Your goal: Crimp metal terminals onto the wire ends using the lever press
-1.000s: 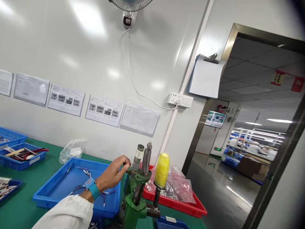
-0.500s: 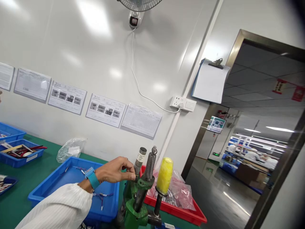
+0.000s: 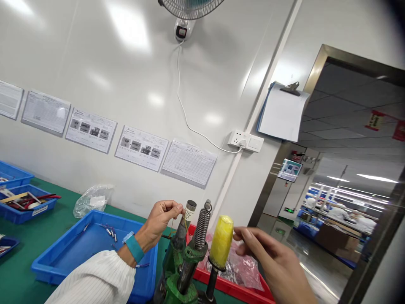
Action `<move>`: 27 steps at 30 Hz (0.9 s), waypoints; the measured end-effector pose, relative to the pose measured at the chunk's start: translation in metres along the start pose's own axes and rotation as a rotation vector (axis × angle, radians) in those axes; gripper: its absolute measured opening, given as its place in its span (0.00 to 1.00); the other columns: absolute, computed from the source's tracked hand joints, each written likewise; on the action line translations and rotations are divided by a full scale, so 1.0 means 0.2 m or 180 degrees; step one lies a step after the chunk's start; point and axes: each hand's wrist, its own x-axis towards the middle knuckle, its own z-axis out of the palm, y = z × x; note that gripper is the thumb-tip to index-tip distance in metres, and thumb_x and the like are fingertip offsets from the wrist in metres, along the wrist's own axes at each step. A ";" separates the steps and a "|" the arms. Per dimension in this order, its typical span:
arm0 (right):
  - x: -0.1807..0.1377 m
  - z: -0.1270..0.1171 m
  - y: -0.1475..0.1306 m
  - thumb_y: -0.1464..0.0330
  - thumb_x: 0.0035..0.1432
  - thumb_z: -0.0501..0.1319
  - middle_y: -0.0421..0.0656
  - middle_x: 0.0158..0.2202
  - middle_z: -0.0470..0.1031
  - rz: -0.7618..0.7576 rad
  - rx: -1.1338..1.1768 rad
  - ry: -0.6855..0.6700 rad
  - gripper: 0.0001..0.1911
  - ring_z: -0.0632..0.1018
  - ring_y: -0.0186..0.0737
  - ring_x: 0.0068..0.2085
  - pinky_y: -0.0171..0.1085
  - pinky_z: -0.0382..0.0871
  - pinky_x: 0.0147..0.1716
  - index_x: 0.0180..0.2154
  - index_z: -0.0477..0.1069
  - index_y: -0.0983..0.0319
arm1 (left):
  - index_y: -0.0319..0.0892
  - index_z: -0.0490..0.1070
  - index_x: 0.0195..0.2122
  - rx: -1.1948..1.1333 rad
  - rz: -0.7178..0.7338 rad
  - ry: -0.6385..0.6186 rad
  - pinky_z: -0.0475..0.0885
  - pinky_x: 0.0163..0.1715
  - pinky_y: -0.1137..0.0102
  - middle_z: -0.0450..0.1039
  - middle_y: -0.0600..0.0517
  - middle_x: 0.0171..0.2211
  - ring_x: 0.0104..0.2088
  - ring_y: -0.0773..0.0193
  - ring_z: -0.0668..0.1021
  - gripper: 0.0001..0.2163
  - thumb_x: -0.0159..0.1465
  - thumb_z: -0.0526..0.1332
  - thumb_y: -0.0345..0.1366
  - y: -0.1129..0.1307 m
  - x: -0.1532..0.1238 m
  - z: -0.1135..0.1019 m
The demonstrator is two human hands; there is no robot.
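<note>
The thin wire (image 3: pixel 179 216) sits pinched between the thumb and fingertips of your left hand (image 3: pixel 163 216), held just beside the top of the press (image 3: pixel 182 264), close to its grey post (image 3: pixel 187 217) and the coil spring (image 3: pixel 202 226). Keep that pinch firm but close to the wire's end, so the free part does not flex away; from here the wire's tip is too fine to see, so check its seat by eye. Your right hand (image 3: pixel 272 261) hangs loosely spread, holding nothing, its fingertips just short of the yellow handle (image 3: pixel 221 240). Judging by that, take the handle squarely in the palm, and keep your left fingers clear of the spring and ram. The press stands between the blue tray (image 3: pixel 63 257), which holds a few loose wires, and the red tray (image 3: pixel 234 285) with its plastic bags behind.
</note>
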 end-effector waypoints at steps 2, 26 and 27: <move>0.16 0.06 -0.05 0.44 0.58 0.63 0.44 0.25 0.75 -0.0057 0.0200 -0.0111 0.26 0.76 0.42 0.30 0.35 0.72 0.31 0.29 0.77 0.61 | 0.39 0.75 0.25 0.0034 -0.0026 -0.0027 0.62 0.37 0.69 0.71 0.52 0.26 0.30 0.64 0.66 0.20 0.54 0.69 0.54 0.00 -0.01 -0.01; 0.40 0.32 -0.30 0.53 0.63 0.56 0.36 0.19 0.61 -0.0538 -0.1168 -0.1138 0.22 0.62 0.34 0.24 0.35 0.51 0.25 0.22 0.63 0.60 | 0.42 0.81 0.36 0.2974 0.0241 -0.1150 0.65 0.29 0.71 0.77 0.53 0.25 0.26 0.63 0.75 0.14 0.49 0.61 0.28 -0.01 -0.03 -0.19; 0.40 0.32 -0.30 0.52 0.63 0.55 0.36 0.19 0.62 -0.0536 -0.1162 -0.1102 0.23 0.62 0.34 0.24 0.35 0.51 0.25 0.21 0.63 0.59 | 0.42 0.82 0.34 0.3034 0.0236 -0.1207 0.65 0.28 0.71 0.77 0.53 0.23 0.25 0.63 0.75 0.13 0.48 0.62 0.28 -0.01 -0.02 -0.19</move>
